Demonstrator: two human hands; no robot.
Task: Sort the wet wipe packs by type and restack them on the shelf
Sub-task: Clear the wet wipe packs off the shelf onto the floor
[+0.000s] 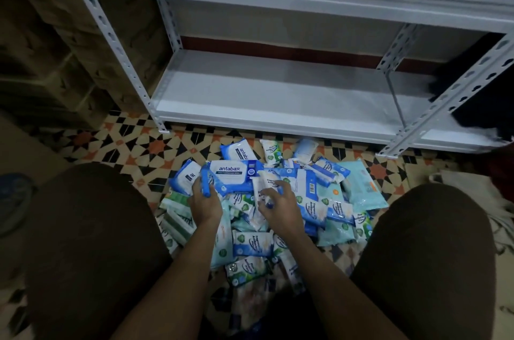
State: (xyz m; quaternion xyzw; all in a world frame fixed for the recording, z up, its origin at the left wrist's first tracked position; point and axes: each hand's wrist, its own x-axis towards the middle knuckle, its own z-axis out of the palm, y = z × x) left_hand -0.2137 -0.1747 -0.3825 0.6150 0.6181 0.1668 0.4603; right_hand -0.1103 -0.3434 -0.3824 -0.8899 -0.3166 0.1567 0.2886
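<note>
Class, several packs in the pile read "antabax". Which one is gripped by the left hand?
The large antabax pack lying label-up atop the pile; the left hand grips its near-left edge.

Wipe packs [281, 200] heaped on tiled floor [133, 150]

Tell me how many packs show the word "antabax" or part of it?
3. A large pack lies in the middle, gripped by the left hand; a pack lies behind it, near the shelf; a pack is at its left. Others may be buried.
</note>
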